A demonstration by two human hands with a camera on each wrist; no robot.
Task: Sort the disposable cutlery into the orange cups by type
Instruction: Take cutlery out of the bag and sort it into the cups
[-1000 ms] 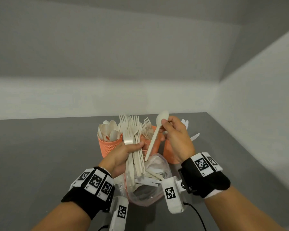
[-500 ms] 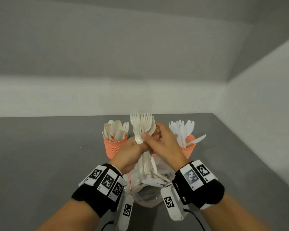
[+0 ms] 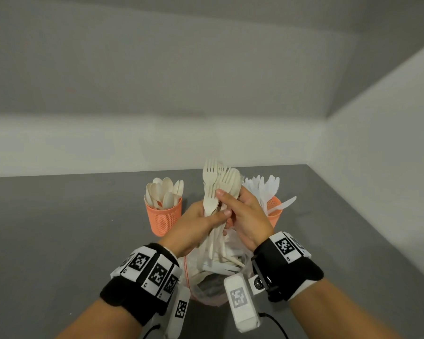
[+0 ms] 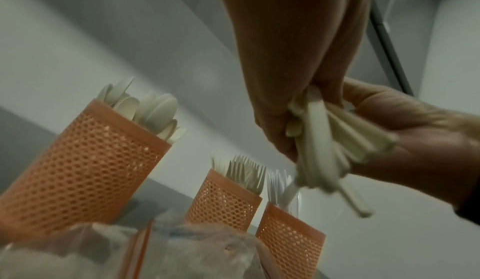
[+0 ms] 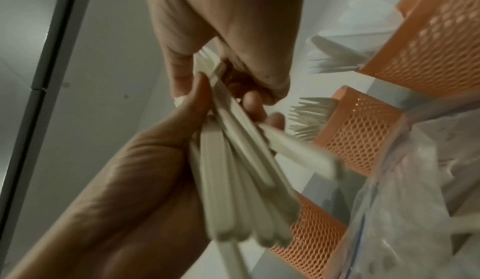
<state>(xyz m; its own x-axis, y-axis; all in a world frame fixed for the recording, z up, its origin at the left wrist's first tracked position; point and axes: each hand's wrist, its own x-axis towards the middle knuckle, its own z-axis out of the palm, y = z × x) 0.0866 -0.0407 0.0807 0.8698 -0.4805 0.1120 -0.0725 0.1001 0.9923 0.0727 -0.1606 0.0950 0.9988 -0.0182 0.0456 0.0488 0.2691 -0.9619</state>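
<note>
Head view: both hands meet over the middle of the grey table (image 3: 59, 228), raised above a clear plastic bag (image 3: 206, 287).
Left hand (image 3: 194, 228): fingers and thumb curled round the handles of a bundle of beige forks (image 3: 212, 192), tines pointing up.
Right hand (image 3: 245, 216): closed on the same bundle from the other side, fingers wrapped over the necks just under the tines; a spoon bowl shows among the fork heads.
Bundle from the wrists: handles fan out below both grips (image 4: 324, 146), blurred at the ends; in the right wrist view the left palm lies under them (image 5: 233, 170).
Spoon cup (image 3: 163, 216): orange mesh, to the left of the hands, full of beige spoons standing bowls up.
Knife cup (image 3: 275, 211): orange mesh, to the right behind the right hand, packed with white knives, one leaning out over the rim.
Fork cup (image 4: 223, 203): hidden by the hands from the head, seen from the left wrist between the other two cups, tines up.
Bag contents: more loose cutlery lies inside, directly beneath the held bundle; I cannot tell which types.
</note>
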